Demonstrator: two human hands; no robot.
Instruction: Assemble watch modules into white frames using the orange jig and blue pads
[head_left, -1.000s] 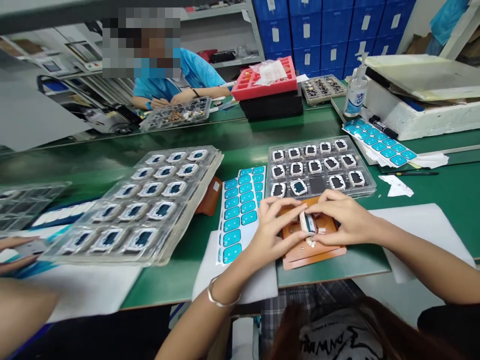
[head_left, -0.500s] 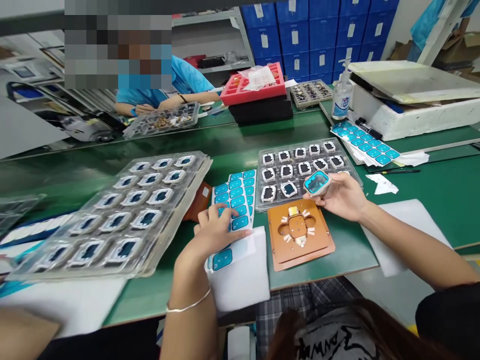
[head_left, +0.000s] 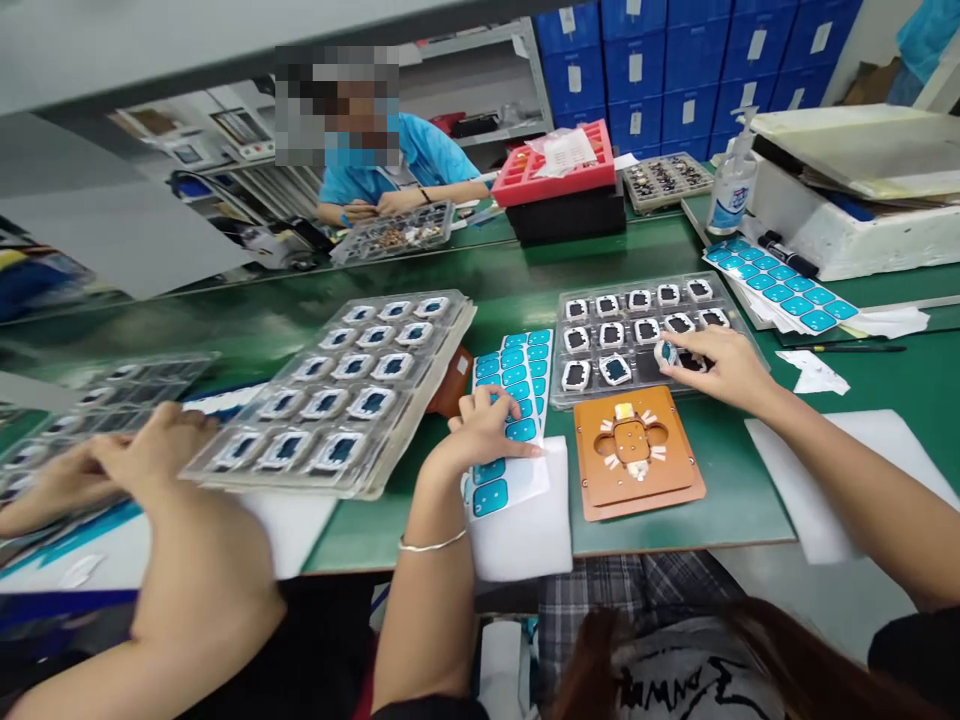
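My right hand (head_left: 712,365) grips a small white-rimmed watch case (head_left: 665,353) on edge, over the front row of the right-hand clear tray (head_left: 739,345). Several similar cases sit in that tray's pockets. On the sheet of blue rounded-square stickers (head_left: 491,497) rests my left hand (head_left: 487,425), thumb stretched out and fingers loosely bent. A white foam sheet (head_left: 525,550) lies under part of that sticker sheet. Between my hands is an orange-brown fixture plate (head_left: 679,470) with a watch-shaped recess, white strips and a yellow piece around it.
Left stands a stack of clear trays (head_left: 367,490) with cases. Beyond it, a neighbour's hands (head_left: 142,450) reach over another tray. Across the bench sits a person in blue (head_left: 431,150). A red tray (head_left: 555,180), sanitizer bottle (head_left: 731,190) and foam box (head_left: 885,230) stand behind.
My right hand has carried the watch case from above the fixture to the right-hand tray and tilted it on edge. My left hand stays at the stickers. The neighbour's hands have come into view.
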